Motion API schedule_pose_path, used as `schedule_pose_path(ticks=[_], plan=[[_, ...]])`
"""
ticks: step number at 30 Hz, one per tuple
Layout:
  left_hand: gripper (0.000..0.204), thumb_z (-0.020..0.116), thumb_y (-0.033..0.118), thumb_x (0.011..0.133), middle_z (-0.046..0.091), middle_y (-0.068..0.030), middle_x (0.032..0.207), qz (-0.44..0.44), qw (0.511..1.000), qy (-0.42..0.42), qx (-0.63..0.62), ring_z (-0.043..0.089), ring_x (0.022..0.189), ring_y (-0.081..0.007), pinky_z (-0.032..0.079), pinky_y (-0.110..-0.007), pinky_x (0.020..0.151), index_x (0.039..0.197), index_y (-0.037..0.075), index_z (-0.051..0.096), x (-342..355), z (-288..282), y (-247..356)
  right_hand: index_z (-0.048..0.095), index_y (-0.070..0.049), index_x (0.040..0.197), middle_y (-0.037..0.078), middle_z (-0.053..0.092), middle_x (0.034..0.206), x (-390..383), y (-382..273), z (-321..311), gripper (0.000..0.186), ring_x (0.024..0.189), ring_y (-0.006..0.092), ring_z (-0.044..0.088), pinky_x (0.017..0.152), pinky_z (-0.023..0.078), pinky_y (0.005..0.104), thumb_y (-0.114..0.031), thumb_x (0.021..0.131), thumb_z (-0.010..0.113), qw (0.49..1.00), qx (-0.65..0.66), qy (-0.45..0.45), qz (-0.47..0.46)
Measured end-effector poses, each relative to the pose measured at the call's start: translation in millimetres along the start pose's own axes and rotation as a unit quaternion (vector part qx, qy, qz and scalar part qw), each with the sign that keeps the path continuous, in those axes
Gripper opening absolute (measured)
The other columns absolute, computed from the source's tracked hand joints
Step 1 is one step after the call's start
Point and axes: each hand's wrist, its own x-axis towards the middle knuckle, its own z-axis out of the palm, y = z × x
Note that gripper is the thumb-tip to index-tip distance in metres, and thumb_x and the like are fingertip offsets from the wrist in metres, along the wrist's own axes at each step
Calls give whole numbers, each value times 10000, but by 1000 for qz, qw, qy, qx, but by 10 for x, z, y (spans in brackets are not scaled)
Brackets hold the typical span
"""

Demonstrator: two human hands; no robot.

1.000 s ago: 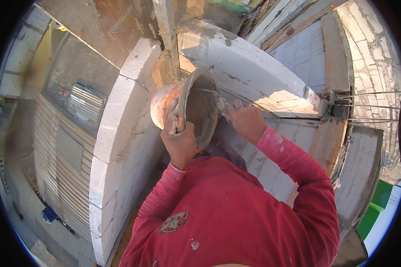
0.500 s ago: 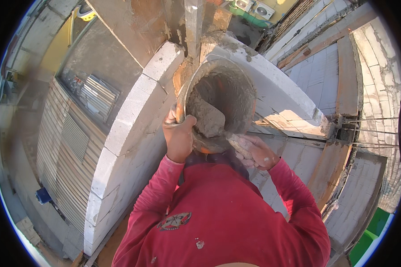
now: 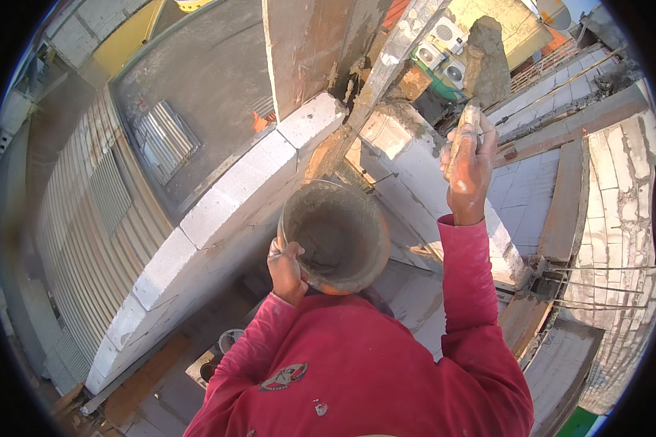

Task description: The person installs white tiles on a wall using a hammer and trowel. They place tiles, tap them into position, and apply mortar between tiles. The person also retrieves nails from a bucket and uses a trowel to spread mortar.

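Note:
My left hand is closed on the rim of a round bucket, held in front of my body. Grey mortar coats its inside wall and lies at the bottom. Up to the right, my right hand grips the pale handle of a trowel, raised with its blade pointing up and away. Mortar covers the blade. Beyond the bucket, the top of a white block wall on the right carries mortar at its far end, below and left of the trowel.
Another white block wall curves along my left. A wooden post and a brown board stand at the far corner. Thin rods stick out at right. Corrugated roofing lies lower on the left; a small pail stands by my left arm.
My right hand has lifted the trowel out of the bucket, up and to the right, with mortar on it. My left hand and the bucket sit slightly lower in view, which has turned.

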Motion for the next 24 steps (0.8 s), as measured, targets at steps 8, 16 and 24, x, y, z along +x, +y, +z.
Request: schedule_pose_path(ticks=[8, 16, 24], plan=[[156, 574, -30, 798, 516, 0, 739, 74, 997, 20, -14, 410, 468, -103, 303, -274, 338, 909, 75, 540, 204, -498, -225, 475, -15, 1386, 51, 545, 884, 53, 123, -165, 369, 533, 58, 462, 461, 390, 236, -175, 1057, 522, 991, -130, -3, -17], [153, 576, -19, 806, 527, 1, 765, -19, 993, 111, 29, 434, 510, -110, 337, -284, 397, 920, 81, 552, 340, -890, -213, 531, -62, 1381, 100, 650, 978, -136, 55, -668, 399, 596, 143, 563, 555, 483, 299, -204, 1016, 608, 942, -320, -85, 53], [149, 578, -19, 797, 549, -13, 764, -45, 985, 131, 101, 476, 500, -107, 360, -270, 388, 875, 104, 546, 472, -754, -216, 599, -52, 1329, 239, 697, 1150, 543, 602, -921, 426, 1034, 422, 672, 866, 551, 468, -205, 940, 680, 775, -554, -250, -173]])
